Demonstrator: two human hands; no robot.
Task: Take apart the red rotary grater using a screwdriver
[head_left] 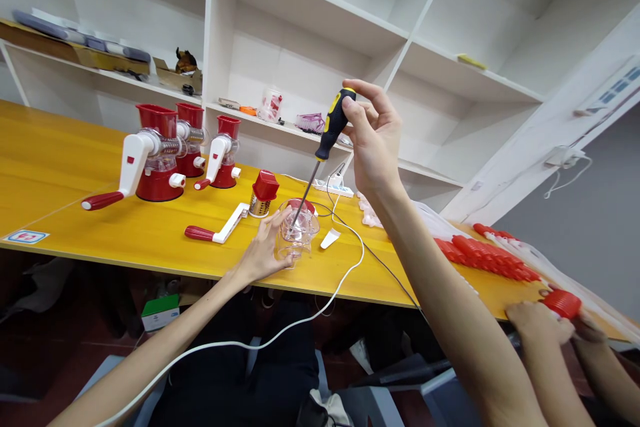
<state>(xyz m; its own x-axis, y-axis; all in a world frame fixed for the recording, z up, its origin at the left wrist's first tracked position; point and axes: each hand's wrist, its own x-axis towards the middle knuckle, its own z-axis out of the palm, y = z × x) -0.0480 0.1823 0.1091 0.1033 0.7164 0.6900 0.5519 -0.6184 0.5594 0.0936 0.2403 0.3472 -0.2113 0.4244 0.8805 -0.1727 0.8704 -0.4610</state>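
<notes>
White cable (220, 344) sits nearest the camera, looping in front of the left hand (264, 245) and rising past it on the right. Right hand (373, 137), up and to the right of the left, has thumb and fingers curled close on the butt end of the screwdriver (329, 137); shaft slants down into the clear cup (306, 235). Left hand is part-spread round the cup's left side, fingers up by the rim, thumb lower and nearer the table edge. Cup appears to rest on the table (50, 167), just right of that palm. (Can't tell what the tip bears on: clear walls, glare.) Cup reads as light, stiff plastic, likely slick; could skid or twist under an off-axis push, and might crack if the shaft levers on the rim. Best hold: low on the outer wall, thumb opposing fingers, skin well off the shaft line. Screwdriver should feel heavier, handle grippy; I'd take it round the fat part, in line with the shaft. Crank (227, 223) lies left of the left fingers, red-topped drum (264, 190) just beyond them, white piece (330, 238) just right of the cup.
</notes>
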